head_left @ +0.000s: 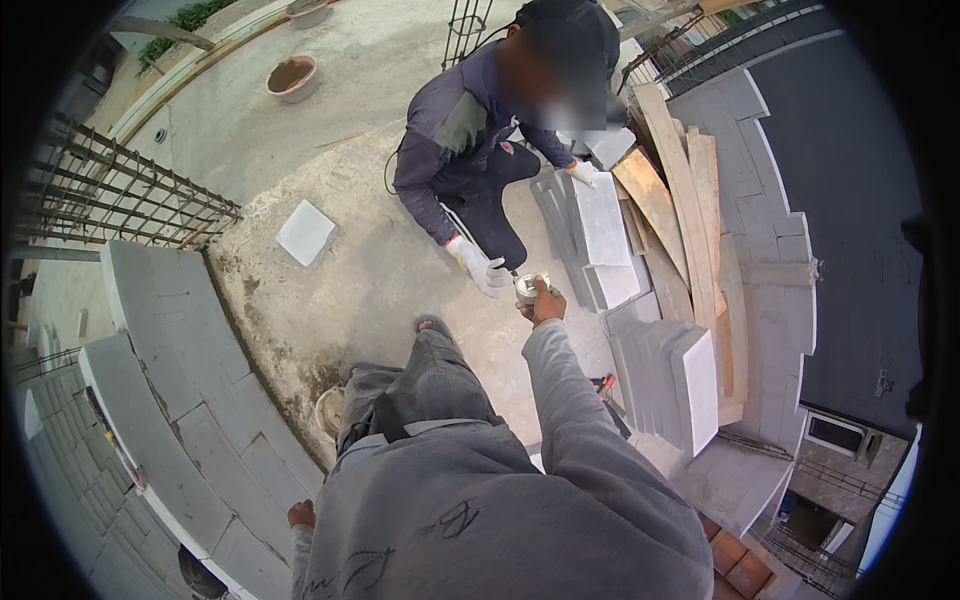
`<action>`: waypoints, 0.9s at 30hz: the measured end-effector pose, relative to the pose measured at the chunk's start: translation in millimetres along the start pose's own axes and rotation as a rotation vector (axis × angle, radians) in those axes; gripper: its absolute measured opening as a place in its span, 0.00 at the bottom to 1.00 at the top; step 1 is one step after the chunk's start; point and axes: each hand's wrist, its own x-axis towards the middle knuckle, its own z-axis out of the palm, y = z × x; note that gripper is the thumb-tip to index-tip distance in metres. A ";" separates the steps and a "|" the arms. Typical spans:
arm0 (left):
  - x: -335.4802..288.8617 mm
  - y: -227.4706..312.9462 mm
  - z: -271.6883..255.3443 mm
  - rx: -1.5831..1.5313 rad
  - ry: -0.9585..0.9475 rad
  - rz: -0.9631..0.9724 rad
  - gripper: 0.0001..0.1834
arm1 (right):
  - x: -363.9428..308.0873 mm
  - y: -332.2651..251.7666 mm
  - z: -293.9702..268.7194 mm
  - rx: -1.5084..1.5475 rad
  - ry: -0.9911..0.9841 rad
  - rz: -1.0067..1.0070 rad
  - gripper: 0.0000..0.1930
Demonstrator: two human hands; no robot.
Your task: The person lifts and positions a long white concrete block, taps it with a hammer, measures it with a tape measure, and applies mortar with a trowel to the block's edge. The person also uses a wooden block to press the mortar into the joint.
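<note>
My right hand (546,307), arm stretched forward, is closed on a small round whitish thing (530,287) whose kind I cannot make out. Just left of it is the white-gloved hand (482,266) of a co-worker (470,140), who is down low in front of me. That person's other gloved hand (582,175) rests on a stack of pale blocks (603,220). At the lower left, my left hand (301,514) hangs beside my body near the block wall (215,400). Its fingers look curled, and anything inside them is hidden.
More pale blocks (665,375) stand to my right, with a red-handled tool (604,384) beside them. Wooden planks (680,200) lean behind. One white block (306,232) lies on the concrete floor (350,290). Rebar cages (130,185) and a mortar bowl (292,78) are farther off.
</note>
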 end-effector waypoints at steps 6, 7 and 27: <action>-77.0 143.9 -1.3 -0.616 0.269 -0.409 0.28 | 61.9 -8.8 4.0 -0.176 -0.181 0.062 0.20; -78.5 162.0 -1.9 -0.629 0.203 -0.508 0.34 | 67.5 -13.6 5.2 -0.200 -0.169 0.097 0.21; -187.7 268.9 155.4 -1.074 0.501 -1.166 0.32 | -11.5 41.0 121.4 -1.228 -1.139 -0.918 0.33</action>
